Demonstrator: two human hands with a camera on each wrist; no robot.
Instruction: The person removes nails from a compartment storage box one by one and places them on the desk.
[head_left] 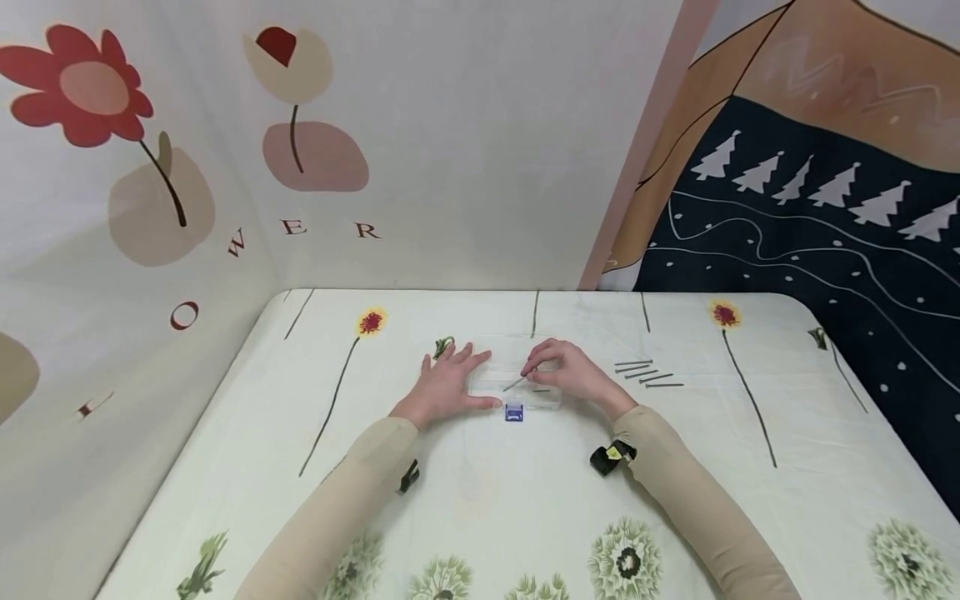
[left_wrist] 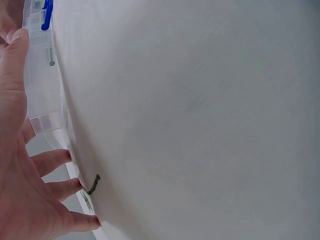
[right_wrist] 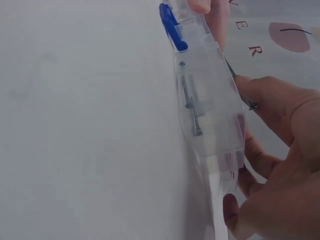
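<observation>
A clear plastic box [head_left: 486,386] with a blue latch [head_left: 513,412] at its front sits on the table between both hands. My left hand [head_left: 448,386] rests at its left end, fingers spread and nearly straight, the thumb along the front edge. Over the box, my right hand [head_left: 564,371] pinches a thin grey nail [head_left: 513,384] between thumb and finger, tilted with its point down to the left. Through the box wall in the right wrist view, a few nails [right_wrist: 195,120] lie on the bottom. The right hand's other fingers are behind the box there.
Several loose nails [head_left: 648,373] lie on the patterned tablecloth [head_left: 480,492] to the right of the right hand. A fabric wall hanging [head_left: 465,167] stands behind the table's back edge. Black camera mounts [head_left: 613,457] hang at the wrists.
</observation>
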